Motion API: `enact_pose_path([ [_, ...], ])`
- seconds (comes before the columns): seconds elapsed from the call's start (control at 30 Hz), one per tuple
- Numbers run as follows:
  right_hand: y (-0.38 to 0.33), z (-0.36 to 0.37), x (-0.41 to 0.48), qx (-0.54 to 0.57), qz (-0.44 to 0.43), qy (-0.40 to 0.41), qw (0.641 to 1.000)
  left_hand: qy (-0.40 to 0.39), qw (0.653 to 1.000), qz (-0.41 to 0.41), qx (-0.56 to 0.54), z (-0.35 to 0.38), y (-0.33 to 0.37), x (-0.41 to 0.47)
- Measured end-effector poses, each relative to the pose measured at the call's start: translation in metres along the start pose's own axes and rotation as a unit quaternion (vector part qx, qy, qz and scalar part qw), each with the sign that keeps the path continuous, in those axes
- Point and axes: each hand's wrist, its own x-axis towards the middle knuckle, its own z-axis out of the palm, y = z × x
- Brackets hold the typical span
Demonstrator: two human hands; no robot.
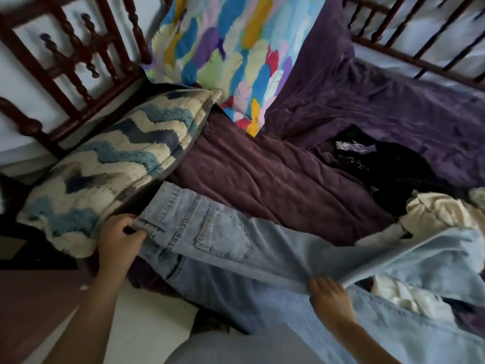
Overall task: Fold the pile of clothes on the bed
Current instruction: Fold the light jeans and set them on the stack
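A pair of light blue jeans (223,232) is stretched across the near edge of the bed, back pocket facing up. My left hand (119,237) grips the waistband at the left end, next to the zigzag pillow. My right hand (329,292) pinches the leg fabric lower down, where the denim bunches into folds. The legs trail off to the right and toward me. Further right lies a pile of clothes: a black printed garment (385,166), a cream garment (441,211) and a white piece (409,295) partly under the denim.
A purple blanket (275,179) covers the bed. A blue-and-cream zigzag pillow (110,164) lies at the left and a bright feather-print pillow (231,53) leans at the head. A dark wooden spindle headboard (78,61) and side rail (420,43) border the bed.
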Motion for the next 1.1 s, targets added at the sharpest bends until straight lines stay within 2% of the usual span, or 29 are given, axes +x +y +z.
enact_pose_path([
  [0.1, -0.019, 0.026, -0.026, -0.023, -0.095, -0.027, 0.995, 0.057, 0.988, -0.086, 0.119, 0.012, -0.009, -0.013],
  [0.17, -0.031, 0.044, -0.031, -0.039, -0.097, -0.159, 0.982, 0.087, 0.978, -0.114, 0.152, 0.018, -0.006, -0.026],
  [0.2, -0.034, 0.05, -0.03, -0.03, -0.1, -0.202, 0.974, 0.097, 0.979, -0.082, 0.157, 0.022, -0.003, -0.035],
  [0.27, -0.044, 0.041, -0.029, -0.05, -0.102, -0.195, 0.974, 0.081, 0.977, 0.077, 0.183, 0.039, 0.001, -0.054],
  [0.3, -0.041, 0.035, -0.027, -0.016, -0.074, -0.156, 0.985, 0.062, 0.962, 0.172, 0.205, 0.05, 0.002, -0.065],
  [0.33, -0.037, 0.032, -0.027, 0.015, -0.048, -0.155, 0.987, 0.033, 0.941, 0.258, 0.219, 0.065, 0.001, -0.074],
  [0.4, -0.028, 0.025, -0.025, 0.024, -0.04, -0.14, 0.989, -0.046, 0.901, 0.369, 0.221, 0.096, 0.008, -0.094],
  [0.43, -0.02, 0.021, -0.027, 0.015, -0.025, -0.122, 0.992, -0.087, 0.886, 0.402, 0.215, 0.111, 0.014, -0.104],
  [0.53, 0.014, 0.025, -0.039, 0.013, 0.035, -0.204, 0.978, -0.204, 0.836, 0.454, 0.231, 0.156, 0.036, -0.134],
  [0.63, 0.057, 0.025, -0.053, 0.021, 0.07, -0.146, 0.987, -0.265, 0.797, 0.483, 0.247, 0.192, 0.059, -0.164],
  [0.67, 0.073, 0.022, -0.057, -0.004, 0.085, -0.155, 0.984, -0.279, 0.789, 0.489, 0.247, 0.203, 0.067, -0.174],
  [0.73, 0.104, 0.02, -0.067, 0.024, 0.102, -0.137, 0.985, -0.299, 0.783, 0.488, 0.244, 0.227, 0.084, -0.196],
  [0.8, 0.137, 0.018, -0.078, 0.017, 0.121, -0.134, 0.983, -0.306, 0.796, 0.465, 0.239, 0.247, 0.102, -0.223],
  [0.93, 0.209, 0.016, -0.102, 0.03, 0.15, -0.101, 0.983, -0.374, 0.833, 0.313, 0.262, 0.294, 0.123, -0.266],
  [1.1, 0.29, -0.003, -0.116, 0.013, 0.174, -0.107, 0.979, -0.381, 0.859, 0.207, 0.272, 0.336, 0.143, -0.303],
])
